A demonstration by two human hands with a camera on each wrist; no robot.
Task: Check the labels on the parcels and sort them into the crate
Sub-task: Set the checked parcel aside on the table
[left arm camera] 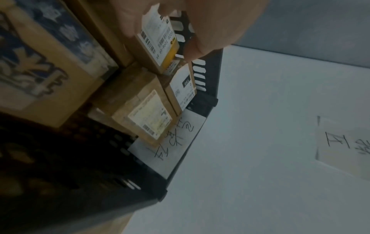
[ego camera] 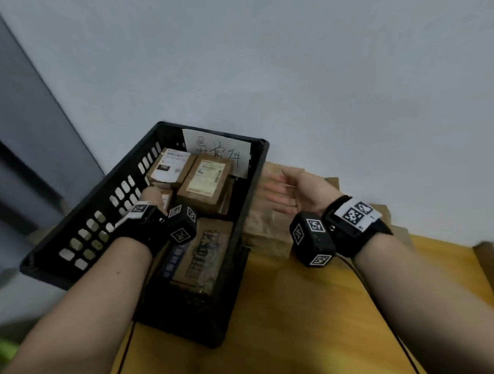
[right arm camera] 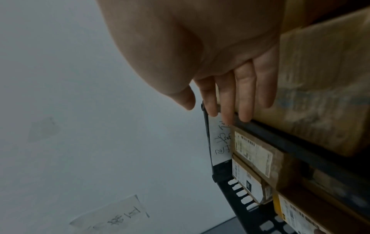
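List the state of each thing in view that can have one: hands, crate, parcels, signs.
Left hand: inside the crate, grip on the small parcel.
Right hand: open, fingers straight, holding nothing, outside the crate.
Small parcel: held, label showing.
Crate: on the table, holding several parcels.
Parcel marked 150: lying in the crate, label up.
Handwritten sign: standing against the crate's far wall.
Brown parcel: outside the crate, beside it.
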